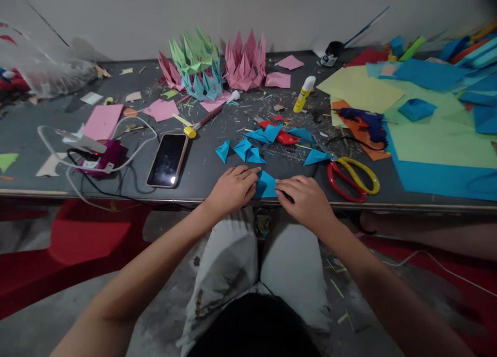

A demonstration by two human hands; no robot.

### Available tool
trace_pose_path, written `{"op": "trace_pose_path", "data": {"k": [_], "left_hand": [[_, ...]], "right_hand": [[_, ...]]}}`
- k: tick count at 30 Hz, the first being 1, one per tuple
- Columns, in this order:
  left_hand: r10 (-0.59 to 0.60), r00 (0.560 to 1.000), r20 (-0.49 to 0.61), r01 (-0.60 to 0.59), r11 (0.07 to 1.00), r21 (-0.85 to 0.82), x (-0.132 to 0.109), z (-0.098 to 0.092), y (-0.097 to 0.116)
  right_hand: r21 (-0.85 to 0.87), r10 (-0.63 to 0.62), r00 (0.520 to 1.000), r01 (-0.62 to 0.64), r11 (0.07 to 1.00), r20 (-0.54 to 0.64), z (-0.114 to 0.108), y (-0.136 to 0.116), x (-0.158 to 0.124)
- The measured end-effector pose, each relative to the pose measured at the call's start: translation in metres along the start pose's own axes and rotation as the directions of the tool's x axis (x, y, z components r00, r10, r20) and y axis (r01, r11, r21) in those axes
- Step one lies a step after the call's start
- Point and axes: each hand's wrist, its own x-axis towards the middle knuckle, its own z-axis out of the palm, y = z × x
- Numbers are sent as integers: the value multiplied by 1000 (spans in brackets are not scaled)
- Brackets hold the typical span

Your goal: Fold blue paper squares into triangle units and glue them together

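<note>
A piece of blue paper (266, 185) lies at the table's front edge between my hands. My left hand (235, 187) is closed at its left side, fingers together on the paper. On the right side, my right hand (305, 196) grips the paper's edge between thumb and fingers, with something dark showing under the palm. Just beyond are several folded blue paper pieces (244, 150). Among them lies a red-handled tool (286, 138), partly covered. Scissors (351, 178) with red and yellow handles rest to the right of my right hand.
A phone (168, 160) and a purple charger box (101, 157) with cables lie left. Folded green paper (194, 51) and pink paper (245, 61) pieces stand at the back. A glue stick (304, 94), a blue glue gun (363, 123) and coloured sheets (442, 139) are right. Another person's limb (423, 235) shows right.
</note>
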Motion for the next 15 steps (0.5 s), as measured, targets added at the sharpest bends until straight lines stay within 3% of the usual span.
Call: {"op": "trace_pose_path", "data": {"k": [6,11,15], "left_hand": [[24,999,-29,-24,999,22,-3,2,-1],[17,998,-54,-14,998,58,-3,2,-1],[13,999,-47,-11,999,47,-5,-1,1]], "right_hand": [[-45,43,998,-41,998,44,4,1,22],[-118,109,983,-92,989,150,17,-4,48],[-131,118,980,-97,987,163,21,-8,52]]}}
